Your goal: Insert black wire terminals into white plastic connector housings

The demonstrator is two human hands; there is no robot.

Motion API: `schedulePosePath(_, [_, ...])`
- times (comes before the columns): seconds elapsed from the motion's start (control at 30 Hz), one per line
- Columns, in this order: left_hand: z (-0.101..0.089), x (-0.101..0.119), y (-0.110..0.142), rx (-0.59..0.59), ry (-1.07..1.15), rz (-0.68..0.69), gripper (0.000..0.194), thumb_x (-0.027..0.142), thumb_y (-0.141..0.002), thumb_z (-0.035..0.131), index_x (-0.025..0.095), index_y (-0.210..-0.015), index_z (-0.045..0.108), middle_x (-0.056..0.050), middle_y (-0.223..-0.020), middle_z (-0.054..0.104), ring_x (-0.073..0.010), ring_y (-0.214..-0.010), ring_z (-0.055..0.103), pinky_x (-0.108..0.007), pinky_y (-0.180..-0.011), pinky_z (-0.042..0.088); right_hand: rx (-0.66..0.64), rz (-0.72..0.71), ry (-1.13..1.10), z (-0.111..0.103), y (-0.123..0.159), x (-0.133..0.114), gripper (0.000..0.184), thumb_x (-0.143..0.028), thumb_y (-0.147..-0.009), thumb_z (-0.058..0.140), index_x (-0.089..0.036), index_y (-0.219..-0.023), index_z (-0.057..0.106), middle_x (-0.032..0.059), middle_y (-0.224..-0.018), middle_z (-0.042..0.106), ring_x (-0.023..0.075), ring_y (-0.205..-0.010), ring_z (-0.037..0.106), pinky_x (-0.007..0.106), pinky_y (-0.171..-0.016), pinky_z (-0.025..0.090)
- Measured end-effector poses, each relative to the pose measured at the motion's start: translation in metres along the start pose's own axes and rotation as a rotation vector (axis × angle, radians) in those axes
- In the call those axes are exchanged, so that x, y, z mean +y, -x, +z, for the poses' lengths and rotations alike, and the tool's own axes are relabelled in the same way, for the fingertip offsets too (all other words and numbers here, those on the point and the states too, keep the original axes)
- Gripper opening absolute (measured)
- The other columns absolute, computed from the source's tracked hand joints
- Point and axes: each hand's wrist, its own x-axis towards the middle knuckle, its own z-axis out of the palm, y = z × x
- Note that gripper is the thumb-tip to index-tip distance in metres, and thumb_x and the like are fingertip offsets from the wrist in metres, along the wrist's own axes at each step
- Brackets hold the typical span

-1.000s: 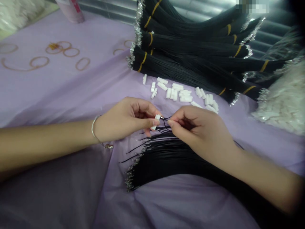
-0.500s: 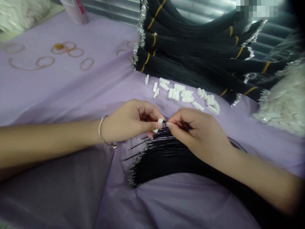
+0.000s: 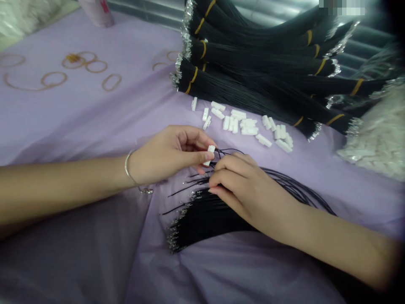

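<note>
My left hand (image 3: 172,151) is closed, its thumb and fingertips pinching a small white plastic connector housing (image 3: 209,154). Thin black wires (image 3: 232,149) run out of the housing's right side. Just below and to the right, my right hand (image 3: 249,185) bends over a loose bunch of black wires (image 3: 209,215) with shiny metal terminals at their left ends. Its thumb and fingers close around a black wire (image 3: 200,183) near the terminal end; exactly how many wires are between them is hard to see.
Several loose white housings (image 3: 249,126) lie beyond my hands. Behind them are black wire bundles (image 3: 253,59) tied with yellow bands. A bag of white housings (image 3: 376,139) sits at right. Rubber bands (image 3: 96,65) and a pinkish container (image 3: 98,12) are on the purple cloth (image 3: 95,114).
My right hand has left the wire beside the housing and moved down and left onto the bunch. My left hand, still pinching the housing, has risen slightly.
</note>
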Motion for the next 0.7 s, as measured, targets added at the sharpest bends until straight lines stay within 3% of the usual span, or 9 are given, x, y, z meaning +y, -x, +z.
schedulePosePath(0.17, [0.001,0.002,0.000,-0.003,0.002,-0.006,0.006,0.013,-0.074,0.063,0.012,-0.080,0.062,0.000,-0.072,0.065,-0.0064,-0.057,0.058,-0.016,-0.054,0.052,0.099,0.083,-0.076,0.001,0.003,-0.002,0.013,-0.010,-0.088,0.040,-0.015,-0.082,0.050,0.0072,-0.088,0.056,0.0176,-0.085,0.050,0.034,-0.079,0.043])
schedulePosePath(0.33, [0.000,0.002,0.000,-0.033,0.014,0.014,0.005,0.011,-0.074,0.061,0.011,-0.079,0.061,-0.001,-0.073,0.064,-0.0063,-0.059,0.059,-0.016,-0.055,0.053,0.219,0.193,-0.198,-0.006,0.003,0.000,0.006,-0.012,-0.085,0.046,-0.018,-0.085,0.048,-0.0006,-0.075,0.056,0.0095,-0.065,0.052,0.021,-0.059,0.041])
schedulePosePath(0.7, [-0.003,0.002,0.000,-0.065,0.062,-0.019,0.006,0.007,-0.074,0.061,0.010,-0.078,0.060,0.002,-0.069,0.063,-0.0037,-0.054,0.058,-0.011,-0.052,0.051,0.365,0.390,-0.232,-0.011,0.001,0.003,0.009,-0.017,-0.079,0.055,-0.017,-0.070,0.052,-0.0038,-0.059,0.054,0.0064,-0.051,0.046,0.018,-0.048,0.036])
